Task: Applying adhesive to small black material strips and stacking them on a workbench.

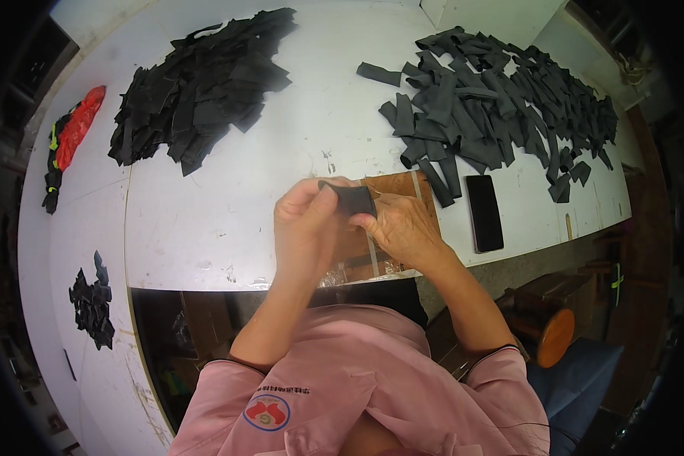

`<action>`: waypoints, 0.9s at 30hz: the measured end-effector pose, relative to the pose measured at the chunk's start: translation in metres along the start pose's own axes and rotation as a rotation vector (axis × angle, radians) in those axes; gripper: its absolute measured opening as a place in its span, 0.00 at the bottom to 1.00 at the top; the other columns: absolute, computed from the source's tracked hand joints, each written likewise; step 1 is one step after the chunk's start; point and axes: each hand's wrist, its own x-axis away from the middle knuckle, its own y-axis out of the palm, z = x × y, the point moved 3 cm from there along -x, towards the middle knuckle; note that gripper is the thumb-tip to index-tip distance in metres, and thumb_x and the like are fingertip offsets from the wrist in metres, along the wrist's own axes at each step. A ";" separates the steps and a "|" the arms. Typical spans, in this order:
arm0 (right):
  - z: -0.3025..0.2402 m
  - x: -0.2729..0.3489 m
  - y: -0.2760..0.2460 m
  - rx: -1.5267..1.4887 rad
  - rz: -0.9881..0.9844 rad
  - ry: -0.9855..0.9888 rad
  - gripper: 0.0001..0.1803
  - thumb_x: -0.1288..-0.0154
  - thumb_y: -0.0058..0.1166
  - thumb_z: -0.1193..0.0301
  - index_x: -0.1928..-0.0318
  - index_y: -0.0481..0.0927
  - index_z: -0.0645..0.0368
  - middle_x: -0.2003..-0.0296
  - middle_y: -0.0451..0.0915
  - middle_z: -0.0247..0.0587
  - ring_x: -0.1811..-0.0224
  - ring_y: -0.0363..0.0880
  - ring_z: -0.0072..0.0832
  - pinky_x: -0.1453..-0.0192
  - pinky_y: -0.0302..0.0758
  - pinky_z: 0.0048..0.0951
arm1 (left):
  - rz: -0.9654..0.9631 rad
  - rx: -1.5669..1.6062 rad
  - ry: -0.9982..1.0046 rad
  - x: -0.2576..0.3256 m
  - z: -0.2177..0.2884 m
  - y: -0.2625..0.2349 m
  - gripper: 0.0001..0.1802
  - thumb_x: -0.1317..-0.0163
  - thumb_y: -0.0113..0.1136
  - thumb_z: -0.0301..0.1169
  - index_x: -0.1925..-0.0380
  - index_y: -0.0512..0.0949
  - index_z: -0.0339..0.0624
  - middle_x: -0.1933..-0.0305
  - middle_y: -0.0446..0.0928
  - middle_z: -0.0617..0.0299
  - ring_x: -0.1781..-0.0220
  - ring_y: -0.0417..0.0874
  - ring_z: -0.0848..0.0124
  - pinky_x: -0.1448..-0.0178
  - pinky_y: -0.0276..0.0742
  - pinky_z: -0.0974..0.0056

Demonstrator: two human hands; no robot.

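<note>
Holding: I see both hands pinched on one dark fabric strip (349,199), raised just above the brown board (403,186) at the table's near edge.
Left hand (305,228): fingers curled shut on the strip's left end, thumb on top.
Right hand (403,228): fingertips closed on the strip's right and lower edge; both hands are equally near, touching it.
Long axis: the strip runs roughly left to right between my hands, slightly tilted.
Grey pile (501,106): far right, well apart from the hands, closer to the right hand.
Black pile (205,83): far left, well apart, closer to the left hand.
Phone (484,213): flat, near the right hand.
Open room: bare white table (228,220) lies left of the hands and between the piles; the table edge runs just below the wrists.
</note>
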 end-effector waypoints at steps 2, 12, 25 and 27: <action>-0.008 -0.001 -0.010 -0.038 0.083 -0.075 0.16 0.46 0.52 0.61 0.80 0.73 0.63 0.83 0.71 0.45 0.78 0.71 0.40 0.75 0.67 0.37 | -0.010 -0.068 0.072 -0.001 0.006 -0.003 0.07 0.44 0.53 0.29 0.71 0.74 0.36 0.67 0.75 0.54 0.58 0.73 0.63 0.49 0.66 0.60; -0.009 -0.021 -0.065 -0.782 0.223 0.229 0.22 0.40 0.46 0.57 0.78 0.74 0.65 0.88 0.69 0.33 0.89 0.66 0.23 0.84 0.61 0.25 | 0.202 -0.859 0.180 -0.017 0.015 -0.042 0.09 0.45 0.54 0.27 0.66 0.74 0.32 0.69 0.75 0.61 0.67 0.73 0.77 0.61 0.68 0.74; 0.122 -0.028 0.033 -0.074 0.353 0.441 0.17 0.39 0.45 0.64 0.57 0.69 0.66 0.75 0.75 0.45 0.76 0.72 0.33 0.71 0.68 0.30 | 0.367 -2.339 0.213 -0.180 0.099 -0.188 0.57 0.68 0.72 0.43 0.38 0.47 0.48 0.39 0.45 0.33 0.39 0.50 0.37 0.44 0.56 0.42; 0.121 -0.024 0.054 0.279 0.328 0.373 0.14 0.41 0.48 0.67 0.60 0.70 0.65 0.72 0.75 0.48 0.70 0.73 0.41 0.64 0.69 0.35 | 0.291 -2.441 0.125 -0.204 0.102 -0.199 0.59 0.71 0.73 0.45 0.38 0.47 0.50 0.39 0.45 0.33 0.39 0.51 0.36 0.45 0.57 0.40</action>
